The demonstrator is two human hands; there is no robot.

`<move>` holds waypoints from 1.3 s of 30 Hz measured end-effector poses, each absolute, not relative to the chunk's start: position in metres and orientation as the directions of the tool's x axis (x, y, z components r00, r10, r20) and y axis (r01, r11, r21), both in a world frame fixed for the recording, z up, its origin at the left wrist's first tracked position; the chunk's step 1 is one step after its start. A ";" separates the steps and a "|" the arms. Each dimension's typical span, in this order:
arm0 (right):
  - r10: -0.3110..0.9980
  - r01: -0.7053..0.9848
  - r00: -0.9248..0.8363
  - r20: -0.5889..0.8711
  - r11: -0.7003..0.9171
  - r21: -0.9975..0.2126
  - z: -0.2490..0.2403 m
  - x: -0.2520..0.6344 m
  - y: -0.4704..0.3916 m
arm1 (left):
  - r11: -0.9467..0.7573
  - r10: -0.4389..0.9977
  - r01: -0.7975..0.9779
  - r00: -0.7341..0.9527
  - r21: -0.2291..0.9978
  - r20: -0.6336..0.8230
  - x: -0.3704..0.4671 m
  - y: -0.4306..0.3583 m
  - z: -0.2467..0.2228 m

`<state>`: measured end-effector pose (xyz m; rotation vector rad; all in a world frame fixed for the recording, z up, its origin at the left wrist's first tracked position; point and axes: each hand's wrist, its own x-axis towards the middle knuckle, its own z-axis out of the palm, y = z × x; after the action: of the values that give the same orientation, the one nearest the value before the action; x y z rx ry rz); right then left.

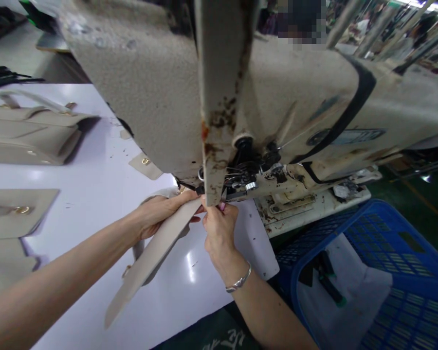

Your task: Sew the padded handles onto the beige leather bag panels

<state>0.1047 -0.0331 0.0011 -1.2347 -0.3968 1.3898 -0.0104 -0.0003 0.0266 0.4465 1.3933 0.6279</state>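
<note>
A long beige leather-like bag piece [160, 248] slants from the sewing machine's needle area down to the lower left. My left hand [168, 209] is closed on its upper part, with the fingers curled beneath. More beige material and a gold metal fitting [182, 189] show beside that hand. My right hand [221, 228], a silver bangle at the wrist, is closed close under the sewing machine head [160, 97]. A small pink bit shows at its fingers, too small to name. The machine's upright bar [219, 97] hides some fingertips and the needle.
A beige handbag [32, 133] and flat beige pieces with gold fittings [22, 209] lie left on the white table [83, 272]. Behind my left hand lies a small tab [146, 165]. A blue plastic basket [379, 218] with white sheet and dark-handled tools stands right.
</note>
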 end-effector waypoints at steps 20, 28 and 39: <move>0.957 -0.046 0.212 -0.197 -0.191 -0.980 -0.019 0.145 -0.034 | 0.446 0.734 -0.445 -0.315 0.777 -0.602 0.064 -0.045 0.009; 0.965 0.029 0.222 -0.142 -0.152 -0.988 -0.020 0.148 -0.031 | 0.473 0.676 -0.477 -0.342 0.741 -0.652 0.062 -0.036 0.009; 0.980 0.163 0.181 -0.079 -0.109 -0.980 -0.016 0.161 -0.040 | 0.308 0.771 -0.543 -0.338 0.781 -0.540 0.066 -0.034 0.002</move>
<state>0.1612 -0.0403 -0.0161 -1.4845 -1.1545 1.0588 0.0660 -0.0337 0.0019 0.2323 1.3563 1.3625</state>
